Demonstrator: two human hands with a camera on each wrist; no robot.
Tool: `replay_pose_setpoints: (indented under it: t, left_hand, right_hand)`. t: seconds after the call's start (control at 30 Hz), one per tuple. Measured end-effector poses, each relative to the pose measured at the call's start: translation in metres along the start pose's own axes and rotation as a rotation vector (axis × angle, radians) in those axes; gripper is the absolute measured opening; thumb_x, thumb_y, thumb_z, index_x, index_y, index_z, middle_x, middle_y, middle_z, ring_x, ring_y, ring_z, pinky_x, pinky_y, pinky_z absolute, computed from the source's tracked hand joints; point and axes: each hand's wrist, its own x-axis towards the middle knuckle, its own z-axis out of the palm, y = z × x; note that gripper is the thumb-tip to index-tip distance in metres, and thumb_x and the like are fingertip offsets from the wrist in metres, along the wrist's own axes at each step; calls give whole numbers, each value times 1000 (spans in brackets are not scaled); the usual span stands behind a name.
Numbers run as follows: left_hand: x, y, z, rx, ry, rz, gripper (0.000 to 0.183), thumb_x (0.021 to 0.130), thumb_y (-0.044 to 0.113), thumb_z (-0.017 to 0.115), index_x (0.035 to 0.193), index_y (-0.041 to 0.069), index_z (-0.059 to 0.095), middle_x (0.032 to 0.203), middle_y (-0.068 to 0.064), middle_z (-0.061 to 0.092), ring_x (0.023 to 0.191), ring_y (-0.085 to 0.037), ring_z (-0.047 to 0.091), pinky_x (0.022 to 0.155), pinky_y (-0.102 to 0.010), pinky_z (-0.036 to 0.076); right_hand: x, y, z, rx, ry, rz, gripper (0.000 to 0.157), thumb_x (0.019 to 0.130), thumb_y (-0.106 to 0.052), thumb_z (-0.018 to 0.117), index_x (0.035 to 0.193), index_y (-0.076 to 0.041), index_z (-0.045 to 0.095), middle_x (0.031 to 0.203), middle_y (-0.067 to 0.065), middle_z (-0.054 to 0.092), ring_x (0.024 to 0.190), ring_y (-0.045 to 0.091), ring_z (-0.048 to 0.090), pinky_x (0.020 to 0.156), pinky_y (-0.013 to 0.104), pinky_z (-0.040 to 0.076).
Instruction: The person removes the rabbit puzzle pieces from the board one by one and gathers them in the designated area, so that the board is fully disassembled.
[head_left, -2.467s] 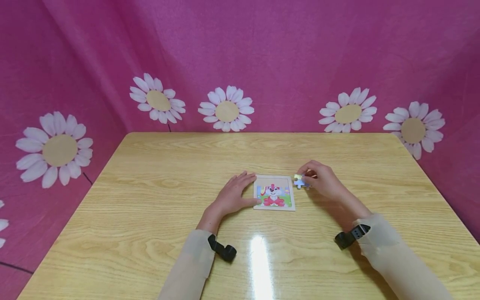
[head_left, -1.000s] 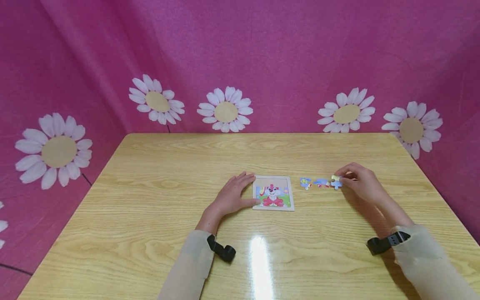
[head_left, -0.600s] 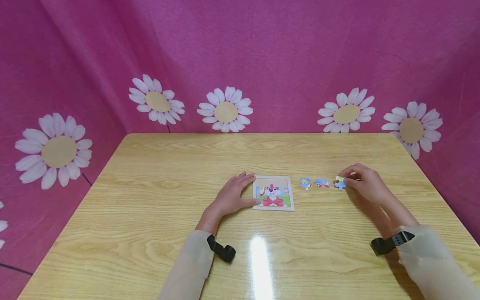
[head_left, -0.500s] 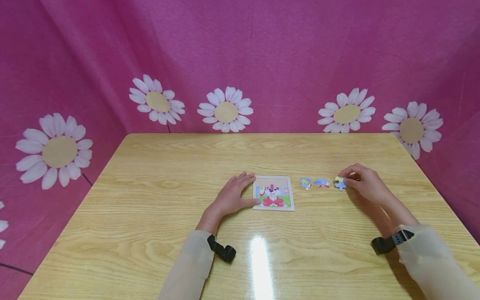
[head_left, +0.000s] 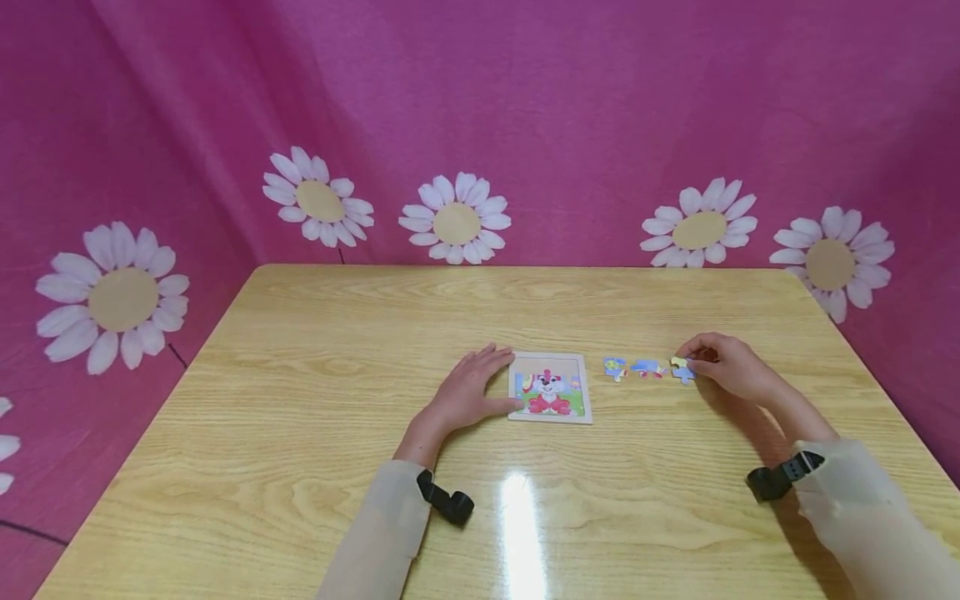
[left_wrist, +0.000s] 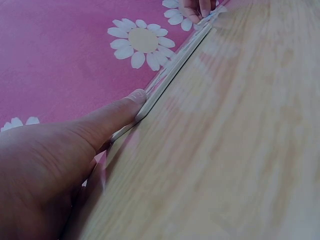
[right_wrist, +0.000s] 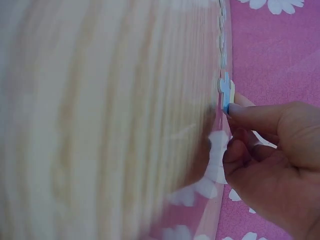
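In the head view, a jigsaw board (head_left: 589,392) with a pale frame lies on the table, its lower part filled with a red-and-white cartoon animal. My left hand (head_left: 468,390) lies along its left side with fingers spread. The left wrist view shows its thumb (left_wrist: 134,98) touching the frame's near corner. To the right of the board, my right hand (head_left: 731,365) pinches a blue-and-yellow puzzle piece (head_left: 682,374) between thumb and fingertips, close over the tabletop. Two more puzzle pieces lie between: a blue-and-yellow one (head_left: 614,364) and a blue one with red (head_left: 647,367).
The wooden table (head_left: 315,375) has a glossy top with a bright reflection near its front. A magenta curtain (head_left: 525,125) with white daisies hangs behind its far edge and along the sides. Black camera bands (head_left: 448,504) are strapped round both sleeves.
My right hand has carried its puzzle piece rightward from beside the board, leaving the other two pieces in plain view. Lately it barely shifts. My left hand stays on the board.
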Motion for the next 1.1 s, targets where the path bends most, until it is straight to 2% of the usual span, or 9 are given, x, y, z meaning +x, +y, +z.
replay_pose_setpoints:
  t: [0.13, 0.23, 0.33, 0.43, 0.53, 0.67, 0.9, 1.1]
  left_hand:
    - [0, -1, 0, -2, -1, 1, 79, 86, 48, 70, 151, 17, 38, 161, 1, 32, 154, -19, 16, 129, -39, 9]
    - [1, -1, 1, 2, 1, 3, 79, 86, 48, 70, 152, 17, 38, 161, 2, 32, 154, -18, 16, 129, -39, 8]
    - [1, -1, 1, 9, 4, 4, 80, 86, 48, 70, 152, 17, 37, 161, 2, 32, 154, -18, 17, 129, -38, 8]
    - [1, -2, 1, 10, 5, 4, 79, 86, 48, 70, 152, 17, 38, 161, 2, 33, 154, -18, 17, 129, -38, 9]
    - [1, -2, 1, 11, 3, 2, 80, 86, 49, 70, 152, 17, 38, 161, 2, 32, 154, -18, 16, 129, -38, 9]
    - [1, -3, 2, 13, 2, -2, 79, 86, 49, 70, 152, 17, 37, 161, 2, 32, 154, -18, 16, 129, -38, 9]
    - [2, -3, 2, 19, 3, 8, 79, 87, 49, 69, 151, 17, 38, 161, 2, 33, 154, -18, 17, 129, -38, 8]
    - [2, -3, 2, 20, 1, 7, 79, 87, 49, 69, 152, 16, 38, 161, 2, 32, 154, -18, 16, 129, -38, 8]
  right_hand:
    - [2, 1, 1, 1, -38, 37, 14, 93, 1, 60, 105, 4, 66, 103, 21, 64, 89, 20, 51, 70, 10, 41]
    - [2, 1, 0, 4, -56, 56, 15, 93, 1, 59, 107, 4, 65, 106, 20, 63, 92, 23, 51, 72, 8, 40]
    - [1, 2, -1, 13, -55, 40, 16, 94, 0, 59, 109, 4, 65, 107, 20, 64, 90, 16, 51, 72, 9, 42]
    - [0, 1, -1, 20, -21, 1, 16, 95, -3, 59, 108, 4, 66, 106, 20, 65, 85, 4, 51, 71, 10, 43]
    - [0, -2, -2, 24, 13, -27, 16, 96, -6, 59, 107, 3, 67, 105, 20, 66, 82, -3, 51, 70, 12, 45]
    - [2, -10, 1, 33, 16, -39, 17, 97, -9, 58, 107, 1, 68, 104, 18, 66, 81, -2, 52, 68, 15, 46]
    - [10, -30, 16, 77, 28, -106, 13, 94, -4, 62, 103, 4, 67, 93, 17, 65, 74, -1, 52, 60, 17, 46]
    - [20, -53, 31, 144, -7, -106, 15, 93, -5, 64, 104, 4, 66, 91, 16, 62, 69, 3, 53, 57, 17, 49]
